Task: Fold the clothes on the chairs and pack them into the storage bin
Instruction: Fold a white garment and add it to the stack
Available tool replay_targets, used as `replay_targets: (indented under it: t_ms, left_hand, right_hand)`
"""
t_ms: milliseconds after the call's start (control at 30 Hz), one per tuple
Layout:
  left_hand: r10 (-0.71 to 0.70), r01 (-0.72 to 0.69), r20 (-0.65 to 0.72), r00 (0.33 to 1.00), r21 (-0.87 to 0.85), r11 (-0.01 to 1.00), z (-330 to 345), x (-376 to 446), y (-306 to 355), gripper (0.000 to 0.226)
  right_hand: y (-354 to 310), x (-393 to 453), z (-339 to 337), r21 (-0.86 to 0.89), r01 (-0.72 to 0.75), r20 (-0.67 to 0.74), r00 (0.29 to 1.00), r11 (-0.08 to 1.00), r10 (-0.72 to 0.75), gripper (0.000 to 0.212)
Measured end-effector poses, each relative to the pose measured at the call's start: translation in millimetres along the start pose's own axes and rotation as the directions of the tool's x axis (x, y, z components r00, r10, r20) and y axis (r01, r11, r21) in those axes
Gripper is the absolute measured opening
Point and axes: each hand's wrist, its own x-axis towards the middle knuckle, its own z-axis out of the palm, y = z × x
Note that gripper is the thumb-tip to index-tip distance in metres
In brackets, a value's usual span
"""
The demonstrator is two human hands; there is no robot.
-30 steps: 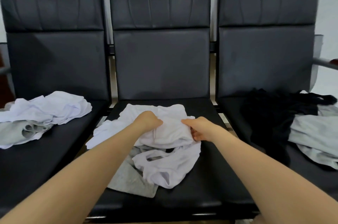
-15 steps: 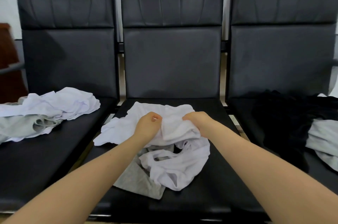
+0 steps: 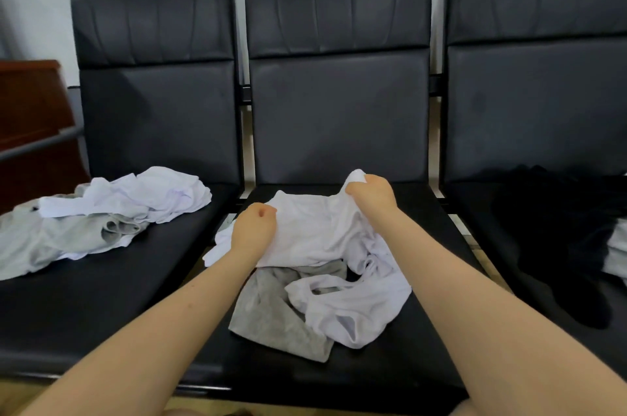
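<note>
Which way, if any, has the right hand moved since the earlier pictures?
Yes. The right hand has lifted the white garment up toward the middle chair's backrest, away from the left hand.

Soft matt white cloth garment [image 3: 315,232] over grey knit fabric [image 3: 271,313]; middle chair [image 3: 339,116] in smooth, faintly sheened black leatherette; glossy reddish wood cabinet [image 3: 30,103] at nine o'clock.

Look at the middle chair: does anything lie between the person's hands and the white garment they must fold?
No. The left hand and right hand both grip the white garment directly. It does lie on a grey garment.
</note>
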Motion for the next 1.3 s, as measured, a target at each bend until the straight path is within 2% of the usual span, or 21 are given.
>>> replay_targets:
  t_ms: [67, 133, 200, 267, 300, 367, 433, 467, 500, 567, 633, 667, 733, 800, 867, 1000, 1100, 1133, 1200, 1300]
  left_hand:
    - [-0.085, 0.082, -0.007, 0.996, -0.171, 0.982, -4.2, 2.2, -0.1, 0.03]
    - [-0.188, 0.184, 0.014, 0.982, -0.3, 0.936, -6.7, 1.6, 2.7, 0.036]
    - [-0.242, 0.239, 0.027, 0.97, -0.3, 0.924, -8.2, 2.7, 5.4, 0.045]
    - [-0.266, 0.263, 0.01, 0.964, -0.184, 0.947, -9.2, 3.3, 7.0, 0.052]
    - [-0.268, 0.266, 0.009, 0.963, -0.149, 0.952, -10.2, 2.6, 7.9, 0.054]
    - [-0.277, 0.282, 0.061, 0.959, -0.127, 0.951, -10.8, 4.7, 5.2, 0.055]
    - [-0.216, 0.224, 0.098, 0.972, -0.085, 0.971, -9.1, 7.5, 0.9, 0.036]
    - [-0.19, 0.196, 0.086, 0.978, -0.065, 0.979, -8.2, 8.6, -2.0, 0.026]
    - [-0.17, 0.173, 0.066, 0.983, -0.042, 0.984, -7.8, 9.4, -4.6, 0.022]
    - [-0.097, 0.096, 0.001, 0.995, 0.101, 0.99, -10.6, 8.3, -7.2, 0.03]
    - [-0.018, 0.027, -0.034, 0.999, 0.285, 0.958, -15.4, 6.5, -11.6, 0.035]
    - [-0.031, 0.036, -0.02, 0.999, 0.311, 0.95, -17.2, 5.5, -13.7, 0.036]
    - [-0.097, 0.084, 0.038, 0.995, 0.249, 0.965, -21.2, 6.4, -19.1, 0.041]
    - [-0.104, 0.088, 0.071, 0.992, 0.21, 0.974, -25.4, 5.5, -21.6, 0.045]
    - [-0.104, 0.087, 0.084, 0.991, 0.185, 0.979, -29.2, 4.1, -22.5, 0.042]
    - [-0.104, 0.105, 0.089, 0.991, -0.006, 0.994, -37.0, 1.8, -22.5, 0.031]
    - [-0.16, 0.181, 0.127, 0.979, -0.179, 0.967, -40.3, -5.4, -10.3, 0.041]
    - [-0.188, 0.222, 0.159, 0.969, -0.231, 0.947, -40.0, -9.0, -5.2, 0.047]
    - [-0.24, 0.319, 0.274, 0.931, -0.293, 0.901, -37.1, -16.0, 3.1, 0.063]
    - [-0.219, 0.42, 0.516, 0.828, -0.313, 0.852, -30.2, -22.6, 8.8, 0.089]
  right_hand:
    - [-13.9, -8.9, 17.0, 0.022, 0.08, 0.102, 0.991, 0.997, -0.082, 0.013]
    - [-24.6, -20.4, 35.2, -0.015, 0.118, 0.28, 0.954, 0.993, -0.109, 0.017]
    - [-32.1, -31.7, 47.9, 0.001, 0.026, 0.46, 0.887, 1.0, -0.023, 0.016]
    - [-29.8, -31.7, 53.4, 0.086, -0.068, 0.541, 0.841, 0.994, 0.01, 0.025]
    - [-26.6, -28.3, 53.3, 0.112, -0.064, 0.503, 0.864, 0.992, -0.001, 0.026]
    - [-17.2, -19.0, 47.7, 0.103, -0.022, 0.317, 0.948, 0.994, -0.012, 0.022]
    - [-5.7, -9.6, 41.2, -0.01, -0.017, 0.123, 0.992, 1.0, 0.019, 0.024]
    - [0.8, -6.8, 39.5, -0.047, -0.043, 0.083, 0.995, 0.998, 0.046, 0.023]
    - [6.5, -8.1, 39.0, -0.039, -0.102, 0.112, 0.988, 0.994, 0.106, 0.022]
    - [14.2, -12.5, 42.7, 0.039, -0.244, 0.231, 0.946, 0.969, 0.229, 0.036]
    - [16.7, -15.9, 49.5, 0.05, -0.302, 0.301, 0.913, 0.952, 0.274, 0.057]
    - [17.8, -15.4, 54.6, 0.036, -0.305, 0.31, 0.909, 0.952, 0.279, 0.06]
    - [10.8, -22.1, 61.8, -0.01, -0.331, 0.364, 0.877, 0.943, 0.312, 0.057]
    - [2.3, -29.3, 69.0, -0.027, -0.372, 0.406, 0.844, 0.928, 0.35, 0.058]
    - [-0.6, -31.4, 77.6, 0.007, -0.363, 0.405, 0.853, 0.932, 0.329, 0.058]
    - [-5.8, -29.1, 82.5, 0.268, -0.308, 0.383, 0.904, 0.913, 0.192, 0.053]
    - [-15.4, -26.0, 69.5, 0.382, -0.325, 0.356, 0.915, 0.865, 0.187, 0.068]
    - [-19.5, -26.7, 60.6, 0.391, -0.325, 0.369, 0.912, 0.861, 0.177, 0.074]
    - [-24.0, -30.2, 39.5, 0.403, -0.286, 0.393, 0.912, 0.869, 0.118, 0.072]
    - [-29.1, -36.5, 9.3, 0.454, -0.264, 0.441, 0.896, 0.851, 0.042, 0.045]
